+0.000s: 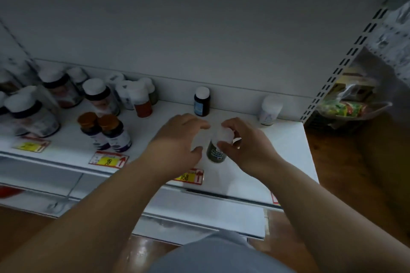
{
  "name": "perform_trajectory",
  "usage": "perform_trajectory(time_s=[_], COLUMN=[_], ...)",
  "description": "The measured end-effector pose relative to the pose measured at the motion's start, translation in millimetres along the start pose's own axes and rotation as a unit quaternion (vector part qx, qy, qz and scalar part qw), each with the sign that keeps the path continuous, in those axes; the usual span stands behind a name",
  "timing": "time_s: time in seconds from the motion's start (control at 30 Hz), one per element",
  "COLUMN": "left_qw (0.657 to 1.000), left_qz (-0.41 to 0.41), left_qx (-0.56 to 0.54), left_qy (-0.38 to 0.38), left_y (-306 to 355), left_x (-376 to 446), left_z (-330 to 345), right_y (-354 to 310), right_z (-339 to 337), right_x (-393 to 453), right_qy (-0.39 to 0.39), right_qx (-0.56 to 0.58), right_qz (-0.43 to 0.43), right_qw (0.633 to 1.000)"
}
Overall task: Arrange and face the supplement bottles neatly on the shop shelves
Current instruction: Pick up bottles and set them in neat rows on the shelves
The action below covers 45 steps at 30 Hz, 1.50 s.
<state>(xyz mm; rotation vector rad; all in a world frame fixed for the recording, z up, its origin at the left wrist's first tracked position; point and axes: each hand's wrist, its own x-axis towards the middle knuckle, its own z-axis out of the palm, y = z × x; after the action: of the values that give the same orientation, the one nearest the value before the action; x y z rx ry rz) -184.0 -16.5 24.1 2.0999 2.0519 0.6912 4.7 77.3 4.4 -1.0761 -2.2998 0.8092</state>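
At the far left of the white shelf [277,139] stands a crowd of large white-capped bottles [33,113], some blurred. To their right, near the front edge, two purple-labelled bottles with amber caps [106,133] sit touching each other above a yellow price tag [108,159]. Further right, by the back wall, a small dark bottle with a blue label [202,102] stands alone.

In front of it, the left hand [177,139] hovers with fingers spread and loosely curved, holding nothing I can see, just beside a dark green bottle [216,146] standing near the front edge. The right hand [239,142] pinches that bottle's white cap, fingers and thumb curled round it. A pale white bottle [269,109] stands at the far right by the wall.

The step looks like turning this bottle to face front. It would go best with the base flat on the shelf, twisting from the cap while the left hand steadies the body, stopping when the label squares with the edge.
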Motion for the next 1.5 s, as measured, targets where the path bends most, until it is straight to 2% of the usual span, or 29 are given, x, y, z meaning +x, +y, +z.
perform_trajectory(time_s=[0.07,0.13,0.23,0.4,0.57,0.73,0.8,0.97,1.1,1.2,1.27,1.33,1.43,1.5], left_qw=[0.994,0.973,0.958,0.97,0.971,0.976,0.978,0.987,0.989,0.989,0.991,0.993,0.987,0.973], left_qz=[0.025,0.033,0.037,0.062,0.067,0.054,0.067,0.117,0.144,0.148,0.136,0.104,0.007,-0.063], left_qx=[0.068,0.143,0.138,0.126,0.13,0.124,0.136,0.104,0.041,0.002,-0.019,-0.046,-0.158,-0.217], left_qy=[-0.078,-0.18,-0.248,-0.198,-0.191,-0.173,-0.143,-0.021,-0.002,-0.004,-0.006,-0.011,-0.032,-0.042], left_y=[-30.0,-50.0,-62.8,-71.6,-69.2,-66.7,-65.6,-48.7,-14.4,16.3,37.2,56.2,81.1,93.5], left_x=[1.2,6.3,6.8,1.5,-1.7,-2.2,-3.7,-2.9,6.9,20.1,30.0,39.3,47.2,49.6], left_z=[-21.7,-27.1,-16.7,-6.1,-5.9,-5.0,-4.5,-13.6,-12.5,-1.4,10.9,27.8,57.3,77.0], right_y=[-19.3,-34.7,-48.2,-56.4,-60.9,-60.9,-59.8,-49.3,-26.2,1.9,27.2,50.8,79.5,95.6], right_z=[24.9,46.3,69.9,77.6,75.0,79.8,79.9,60.6,23.6,-14.2,-39.5,-58.2,-65.3,-62.1], right_x=[-1.1,-1.9,-3.8,-7.0,-1.1,-6.2,-10.1,-18.1,-19.6,-14.2,-1.4,19.5,46.2,53.2], right_qy=[-0.001,-0.009,-0.004,0.017,0.007,0.022,0.034,0.098,0.175,0.19,0.171,0.121,0.037,0.03], right_qx=[-0.003,-0.013,-0.032,-0.076,-0.097,-0.074,-0.06,-0.062,-0.088,-0.16,-0.222,-0.256,-0.264,-0.254], right_qz=[0.005,0.005,0.006,0.028,0.041,0.056,0.065,0.074,0.081,0.088,0.084,0.122,0.158,0.13], right_qw=[1.0,1.0,0.999,0.997,0.994,0.995,0.996,0.991,0.977,0.965,0.956,0.951,0.951,0.958])
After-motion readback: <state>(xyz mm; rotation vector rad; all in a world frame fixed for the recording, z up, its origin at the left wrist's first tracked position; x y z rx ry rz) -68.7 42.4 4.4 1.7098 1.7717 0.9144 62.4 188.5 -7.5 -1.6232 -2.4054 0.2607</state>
